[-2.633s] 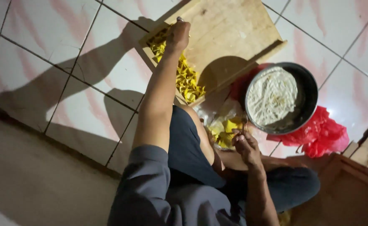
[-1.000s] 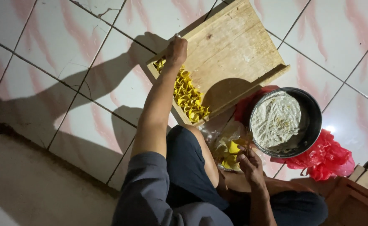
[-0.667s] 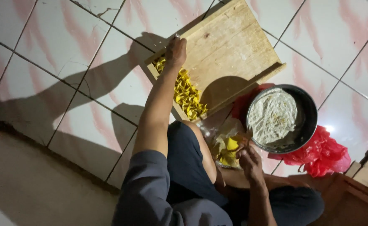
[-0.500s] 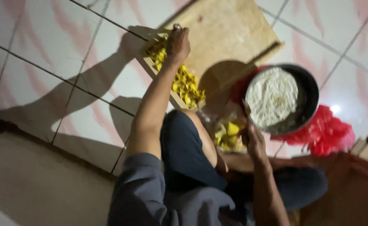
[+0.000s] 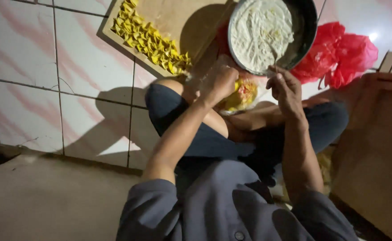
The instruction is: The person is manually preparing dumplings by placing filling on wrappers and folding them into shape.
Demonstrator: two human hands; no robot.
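I see my left hand curled shut over a clear bag of yellow wrappers lying on my lap, just below the round pan of pale filling. My right hand pinches a thin utensil dipping into that pan. Folded yellow dumplings line the wooden board, well left of both hands.

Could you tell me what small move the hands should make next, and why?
Probably dip the thin utensil in the right hand into the white filling in the dark bowl: its tip is already at the rim, and the left hand sits at the yellow wrappers.
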